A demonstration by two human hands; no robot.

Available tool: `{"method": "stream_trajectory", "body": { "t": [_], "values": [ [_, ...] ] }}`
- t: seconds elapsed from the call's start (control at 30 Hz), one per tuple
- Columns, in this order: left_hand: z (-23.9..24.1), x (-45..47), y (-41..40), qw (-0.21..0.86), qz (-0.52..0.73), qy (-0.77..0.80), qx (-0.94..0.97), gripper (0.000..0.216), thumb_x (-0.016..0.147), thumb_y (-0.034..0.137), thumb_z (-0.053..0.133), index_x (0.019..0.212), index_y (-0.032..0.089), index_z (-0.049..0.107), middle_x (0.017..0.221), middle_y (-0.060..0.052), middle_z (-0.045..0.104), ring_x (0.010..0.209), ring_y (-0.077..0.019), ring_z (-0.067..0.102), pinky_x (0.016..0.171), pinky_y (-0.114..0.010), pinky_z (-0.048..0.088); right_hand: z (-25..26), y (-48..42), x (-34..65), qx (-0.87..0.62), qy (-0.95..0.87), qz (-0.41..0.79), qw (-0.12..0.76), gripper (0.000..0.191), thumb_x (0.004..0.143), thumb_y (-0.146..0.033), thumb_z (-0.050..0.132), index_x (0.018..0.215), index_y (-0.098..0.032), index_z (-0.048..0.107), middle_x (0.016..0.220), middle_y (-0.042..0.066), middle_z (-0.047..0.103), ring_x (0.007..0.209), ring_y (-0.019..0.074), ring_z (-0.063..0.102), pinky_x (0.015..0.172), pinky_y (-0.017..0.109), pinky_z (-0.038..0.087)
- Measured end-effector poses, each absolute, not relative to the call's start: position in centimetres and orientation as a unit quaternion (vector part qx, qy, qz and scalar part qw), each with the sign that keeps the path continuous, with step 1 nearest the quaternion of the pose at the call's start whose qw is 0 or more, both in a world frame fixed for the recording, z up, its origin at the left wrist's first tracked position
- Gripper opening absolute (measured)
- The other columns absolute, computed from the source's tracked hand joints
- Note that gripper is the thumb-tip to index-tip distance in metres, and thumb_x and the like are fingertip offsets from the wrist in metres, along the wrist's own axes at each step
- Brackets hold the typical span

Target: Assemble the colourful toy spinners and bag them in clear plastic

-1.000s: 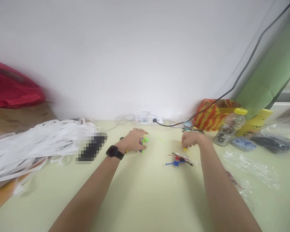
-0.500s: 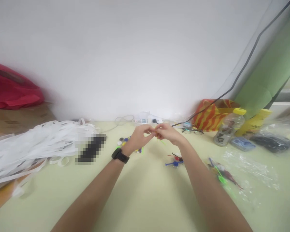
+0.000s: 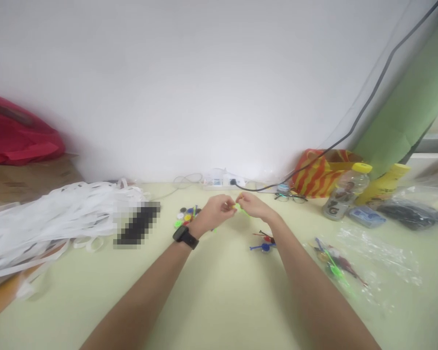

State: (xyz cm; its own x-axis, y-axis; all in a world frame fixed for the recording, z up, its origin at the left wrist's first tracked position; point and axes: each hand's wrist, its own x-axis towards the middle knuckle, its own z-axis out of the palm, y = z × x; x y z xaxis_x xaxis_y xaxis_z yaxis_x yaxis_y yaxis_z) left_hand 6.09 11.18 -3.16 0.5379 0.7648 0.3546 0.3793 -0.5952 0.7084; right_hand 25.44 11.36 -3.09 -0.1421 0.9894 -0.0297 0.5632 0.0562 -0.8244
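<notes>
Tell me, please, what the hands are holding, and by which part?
Both hands, left and right, pinch a small yellow-green piece between fingertips, one at each end; which part is unclear.

Plain white wall (image 3: 190,87) fills the upper half of the view, evenly lit, no window visible. Pale yellow-green tabletop (image 3: 219,291) runs up to the wall. Black cable (image 3: 372,97) slants down the wall from the upper right to a white power strip (image 3: 222,183) at the table's back edge. Green rolled sheet (image 3: 405,107) leans at far right. Left side: heap of white strips (image 3: 58,214), brown cardboard (image 3: 29,177) behind it, red bag (image 3: 18,136) on top. Right side: red-and-yellow striped bag (image 3: 319,172), clear bottle with yellow cap (image 3: 345,194), crumpled clear plastic (image 3: 379,257).
</notes>
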Motion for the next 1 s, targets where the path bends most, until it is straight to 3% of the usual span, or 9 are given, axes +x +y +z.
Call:
{"method": "stream_trajectory", "body": {
  "t": [0.1,0.2,0.27,0.4,0.6,0.77,0.9,1.0],
  "values": [
    [-4.0,6.5,10.6,0.214,0.281,0.366,0.861,0.013,0.086,0.032,0.068,0.084,0.020,0.065,0.087,-0.004,0.070,0.084,-0.0221,0.067,0.077,-0.033,0.054,-3.4,11.6,27.6,-0.636,-0.671,0.306,0.227,0.013,0.076,-0.016,0.064,0.089,-0.018,0.062,0.094,0.010,0.070,0.092,0.0241,0.063,0.075,0.029,0.046],
    [-4.5,6.8,10.1,0.133,0.242,0.362,0.890,0.012,0.086,0.028,0.069,0.098,0.023,0.069,0.097,-0.006,0.071,0.095,-0.0254,0.066,0.087,-0.038,0.051,-2.5,11.2,29.8,-0.659,-0.680,0.276,0.163,0.023,0.072,-0.014,0.066,0.095,-0.018,0.068,0.101,0.011,0.072,0.094,0.0253,0.065,0.077,0.030,0.047],
    [-4.7,6.7,10.2,0.084,0.224,0.360,0.902,0.015,0.088,0.025,0.067,0.102,0.023,0.072,0.103,-0.008,0.071,0.102,-0.0275,0.064,0.093,-0.041,0.048,-1.3,10.5,31.0,-0.661,-0.689,0.270,0.123,0.018,0.071,-0.016,0.068,0.089,-0.019,0.071,0.102,0.010,0.073,0.094,0.0246,0.065,0.075,0.029,0.046],
    [-5.0,5.9,10.9,0.019,0.202,0.364,0.909,0.014,0.093,0.021,0.061,0.089,0.022,0.075,0.093,-0.010,0.074,0.111,-0.0314,0.060,0.094,-0.045,0.044,0.6,8.8,32.6,-0.647,-0.692,0.320,0.012,0.008,0.061,-0.019,0.076,0.068,-0.020,0.075,0.075,0.006,0.073,0.071,0.0217,0.065,0.061,0.029,0.045],
    [-4.0,4.9,11.8,0.025,0.257,0.395,0.882,0.019,0.090,0.024,0.066,0.107,0.025,0.073,0.112,-0.006,0.075,0.112,-0.0307,0.059,0.097,-0.047,0.044,-0.1,8.1,32.7,-0.628,-0.684,0.364,-0.069,0.013,0.047,-0.016,0.079,0.059,-0.021,0.076,0.054,0.001,0.065,0.062,0.0195,0.062,0.054,0.026,0.043],
    [-2.2,4.3,11.8,0.060,0.301,0.398,0.865,0.016,0.093,0.027,0.063,0.105,0.025,0.072,0.112,-0.003,0.075,0.107,-0.0280,0.063,0.100,-0.046,0.046,-0.4,8.9,32.9,-0.651,-0.685,0.327,-0.007,0.014,0.051,-0.008,0.071,0.060,-0.019,0.073,0.062,0.004,0.069,0.064,0.0213,0.064,0.056,0.028,0.043],
    [-0.8,4.6,11.0,0.154,0.349,0.381,0.842,0.017,0.092,0.033,0.065,0.103,0.024,0.073,0.110,-0.004,0.076,0.097,-0.0234,0.068,0.090,-0.039,0.054,0.4,9.6,32.6,-0.663,-0.687,0.269,0.128,0.018,0.067,-0.012,0.069,0.084,-0.017,0.073,0.089,0.009,0.075,0.083,0.0237,0.067,0.066,0.029,0.048],
    [0.0,5.7,10.0,0.259,0.378,0.340,0.821,0.024,0.092,0.039,0.068,0.108,0.022,0.072,0.112,-0.005,0.075,0.096,-0.0216,0.071,0.086,-0.035,0.058,1.0,9.8,30.8,-0.601,-0.689,0.290,0.283,0.023,0.084,-0.026,0.062,0.105,-0.019,0.069,0.101,0.008,0.072,0.090,0.0202,0.065,0.073,0.028,0.050]
  ]
}}
